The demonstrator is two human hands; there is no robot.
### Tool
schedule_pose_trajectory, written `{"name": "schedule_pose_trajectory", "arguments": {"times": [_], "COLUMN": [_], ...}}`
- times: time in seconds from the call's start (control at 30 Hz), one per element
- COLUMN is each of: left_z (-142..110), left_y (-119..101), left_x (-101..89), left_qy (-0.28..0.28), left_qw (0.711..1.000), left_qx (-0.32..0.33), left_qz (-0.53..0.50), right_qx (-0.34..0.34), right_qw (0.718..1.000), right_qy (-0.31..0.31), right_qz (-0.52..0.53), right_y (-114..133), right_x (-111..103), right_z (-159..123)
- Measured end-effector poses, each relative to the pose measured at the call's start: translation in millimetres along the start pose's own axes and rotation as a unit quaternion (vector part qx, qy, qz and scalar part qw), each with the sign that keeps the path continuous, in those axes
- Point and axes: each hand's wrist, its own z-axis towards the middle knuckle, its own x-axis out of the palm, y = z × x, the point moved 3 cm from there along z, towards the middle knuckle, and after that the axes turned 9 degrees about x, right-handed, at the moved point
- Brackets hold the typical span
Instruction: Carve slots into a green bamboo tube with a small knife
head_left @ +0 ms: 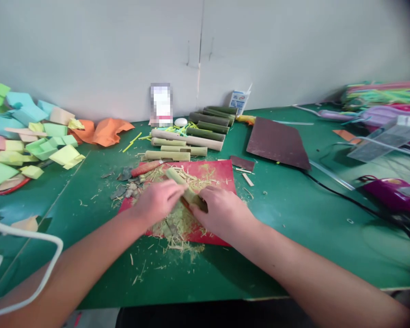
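A pale green bamboo tube (174,175) is held slantwise over a red sheet (222,173) strewn with shavings (172,228). My right hand (222,207) is wrapped around the tube's near end. Against the tube's left side, my left hand (160,198) is closed with its fingers pinched; whatever they may hold is hidden. A red-handled tool (146,167) lies behind my left hand at the sheet's far edge. Grey crumpled scraps (125,189) lie to the left of the sheet.
Several bamboo tubes (205,132) lie in a row behind the sheet. Brown sandpaper (278,142) is to their right. Folded paper pieces (27,141) and orange paper (105,132) fill the left. A purple tool (389,193) with a black cable (348,198) lies right; a white tube frame (54,246) is near left.
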Motion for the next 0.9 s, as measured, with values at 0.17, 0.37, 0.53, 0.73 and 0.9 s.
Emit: {"name": "schedule_pose_trajectory", "arguments": {"times": [0.17,0.37,0.53,0.73,0.9], "left_z": [1.9,5.0,3.7,2.3,-0.6], "left_y": [5.2,13.4,6.8,15.7,8.8], "left_x": [-4.2,-7.7,-2.0,-7.4,-0.6], "left_qy": [-0.001,-0.038,0.027,-0.057,0.007], "left_qw": [1.0,0.998,1.0,0.996,1.0], "left_qx": [-0.018,-0.041,0.0,-0.045,0.007], "left_qz": [0.006,0.031,-0.011,0.058,0.002], "right_qx": [-0.001,-0.001,-0.012,-0.001,-0.013], "right_qw": [1.0,1.0,1.0,1.0,0.999], "right_qy": [0.0,0.006,0.005,0.008,0.008], "right_qz": [0.005,0.007,0.022,0.024,0.029], "right_y": [-0.7,-2.0,-1.9,-2.5,-2.5], "right_x": [-1.1,0.1,-0.3,-0.2,0.4], "right_z": [0.8,2.4,1.6,2.8,3.4]}}
